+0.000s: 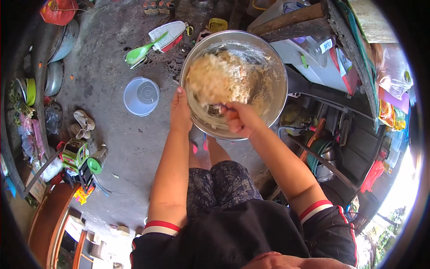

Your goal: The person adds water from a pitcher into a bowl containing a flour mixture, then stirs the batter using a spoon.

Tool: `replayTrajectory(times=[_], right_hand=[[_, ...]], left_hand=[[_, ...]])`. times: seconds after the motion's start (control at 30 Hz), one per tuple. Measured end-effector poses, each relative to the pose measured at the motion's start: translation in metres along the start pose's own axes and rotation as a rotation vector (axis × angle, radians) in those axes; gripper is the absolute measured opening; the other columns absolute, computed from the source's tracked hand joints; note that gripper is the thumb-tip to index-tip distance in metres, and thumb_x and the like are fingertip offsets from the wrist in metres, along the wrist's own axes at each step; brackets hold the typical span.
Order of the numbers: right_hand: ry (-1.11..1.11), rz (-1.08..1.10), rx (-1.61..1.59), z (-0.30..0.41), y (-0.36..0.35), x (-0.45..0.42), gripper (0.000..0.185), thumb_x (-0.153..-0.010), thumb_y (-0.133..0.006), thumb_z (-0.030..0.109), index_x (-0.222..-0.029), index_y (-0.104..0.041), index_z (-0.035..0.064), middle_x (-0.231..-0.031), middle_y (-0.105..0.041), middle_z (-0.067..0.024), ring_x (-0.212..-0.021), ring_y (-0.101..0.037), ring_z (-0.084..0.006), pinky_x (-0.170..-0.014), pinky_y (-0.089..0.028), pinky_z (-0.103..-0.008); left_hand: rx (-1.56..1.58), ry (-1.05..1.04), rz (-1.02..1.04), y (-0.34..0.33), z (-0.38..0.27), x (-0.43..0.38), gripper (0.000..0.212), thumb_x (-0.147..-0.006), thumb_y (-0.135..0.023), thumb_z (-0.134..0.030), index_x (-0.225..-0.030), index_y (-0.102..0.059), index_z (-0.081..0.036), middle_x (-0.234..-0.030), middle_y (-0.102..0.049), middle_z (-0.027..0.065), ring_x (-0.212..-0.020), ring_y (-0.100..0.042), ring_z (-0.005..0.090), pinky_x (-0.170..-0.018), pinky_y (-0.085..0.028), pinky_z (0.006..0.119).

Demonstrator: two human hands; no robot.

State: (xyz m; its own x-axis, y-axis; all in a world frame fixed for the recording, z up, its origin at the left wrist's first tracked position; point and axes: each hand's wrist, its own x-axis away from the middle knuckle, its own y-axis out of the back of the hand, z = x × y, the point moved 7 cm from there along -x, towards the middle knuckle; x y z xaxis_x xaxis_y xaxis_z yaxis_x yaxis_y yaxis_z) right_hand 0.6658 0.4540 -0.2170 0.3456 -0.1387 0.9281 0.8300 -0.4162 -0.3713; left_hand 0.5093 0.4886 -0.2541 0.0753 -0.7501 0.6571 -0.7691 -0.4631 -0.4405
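Observation:
A large round metal bowl (280,101) is before me, with a thick, lumpy tan batter or dough (215,77) in it and smears up its inner wall. My left hand (180,109) grips the bowl's left rim, thumb on top. Over the near part of the bowl, my right hand (240,119) is closed around the dark handle of a utensil (221,107). The lower end of that utensil is hidden in the mixture, so its kind cannot be told. The mixture looks blurred on the left side.
A translucent plastic tub (141,97) stands on the concrete floor (111,134) left of the bowl. Beyond it are a green plastic scoop (137,55) and a white strainer basket (168,33). Shoes (83,124) lie farther left. A wooden rack (310,79) with containers is close at the right.

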Motion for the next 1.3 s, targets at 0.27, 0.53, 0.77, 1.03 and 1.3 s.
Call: replayTrajectory(times=[0.27, 0.53, 0.77, 1.03, 1.3], right_hand=[[0.178, 0.120, 0.009, 0.074, 0.035, 0.034, 0.023, -0.088, -0.042, 0.024, -0.080, -0.049, 0.0042, -0.047, -0.025, 0.0077, -0.033, -0.018, -0.0029, -0.031, -0.013, -0.0217], [0.683, -0.443, 2.144, 0.133, 0.000, 0.132, 0.026, -0.080, -0.045, 0.023, -0.071, -0.059, 0.0028, -0.073, -0.062, -0.0154, -0.067, -0.061, -0.0312, -0.062, -0.046, -0.0441], [0.635, -0.790, 2.437, 0.153, 0.027, 0.082, 0.019, -0.075, -0.048, 0.016, -0.073, -0.061, 0.0028, -0.072, -0.063, -0.0164, -0.067, -0.062, -0.0312, -0.059, -0.050, -0.0416], [0.339, -0.342, 2.201, 0.052, 0.027, 0.018, 0.026, -0.076, -0.046, 0.017, -0.084, -0.061, -0.0021, -0.081, -0.062, -0.0221, -0.079, -0.061, -0.0366, -0.071, -0.047, -0.0449], [0.087, -0.052, 0.398, 0.025, 0.013, -0.004, 0.023, -0.085, -0.045, 0.025, -0.070, -0.047, 0.0077, -0.047, -0.029, 0.0057, -0.035, -0.020, -0.0072, -0.034, -0.017, -0.0248]], left_hand=[[-0.001, -0.045, -0.032, 0.006, 0.002, -0.003, 0.046, -0.091, -0.043, -0.040, -0.116, -0.047, -0.002, -0.107, -0.057, 0.0090, -0.094, -0.054, 0.0164, -0.081, -0.045, 0.029], [0.053, -0.107, 0.077, 0.004, -0.020, -0.027, 0.041, -0.091, -0.044, -0.038, -0.107, -0.052, -0.001, -0.095, -0.058, 0.0060, -0.085, -0.054, 0.0130, -0.075, -0.045, 0.026], [-0.277, -0.112, 0.028, -0.014, -0.032, -0.057, 0.041, -0.087, -0.050, -0.041, -0.100, -0.055, -0.002, -0.088, -0.058, 0.0025, -0.077, -0.051, 0.0086, -0.069, -0.043, 0.024], [-0.238, -0.150, -0.075, -0.004, -0.033, -0.049, 0.037, -0.087, -0.053, -0.039, -0.092, -0.058, -0.003, -0.084, -0.058, 0.0006, -0.074, -0.051, 0.0078, -0.068, -0.043, 0.023], [-0.175, -0.106, 0.063, -0.003, -0.031, -0.056, 0.037, -0.087, -0.052, -0.038, -0.098, -0.055, -0.002, -0.089, -0.061, 0.0053, -0.076, -0.059, 0.0118, -0.067, -0.049, 0.026]])
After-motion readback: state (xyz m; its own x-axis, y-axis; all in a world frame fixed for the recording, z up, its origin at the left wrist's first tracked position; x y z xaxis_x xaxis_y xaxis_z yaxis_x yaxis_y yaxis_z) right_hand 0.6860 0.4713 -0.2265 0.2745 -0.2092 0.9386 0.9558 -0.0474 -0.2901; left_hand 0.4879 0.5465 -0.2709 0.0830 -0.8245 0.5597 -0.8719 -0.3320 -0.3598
